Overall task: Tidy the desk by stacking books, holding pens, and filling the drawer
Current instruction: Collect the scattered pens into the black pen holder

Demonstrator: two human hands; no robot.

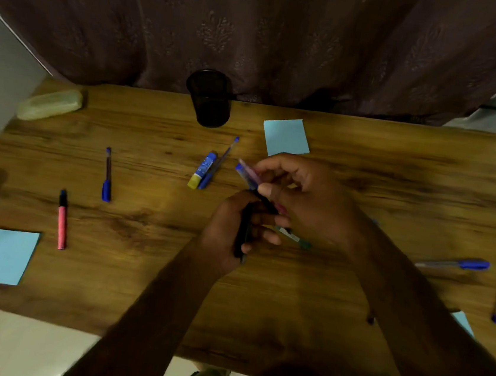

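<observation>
Head view: above the table (283, 300), the left hand (229, 229) curls round a dark marker (242, 239) and the right hand (301, 200) pinches a bundle of pens (247, 172), probably gathering one load for the cup (210, 103) at the far edge. Loose pens (108, 175) lie scattered.

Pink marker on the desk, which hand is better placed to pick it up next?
Left. The pink marker lies nearer the left hand; the right hand would have to cross over. Both hold pens.
</observation>
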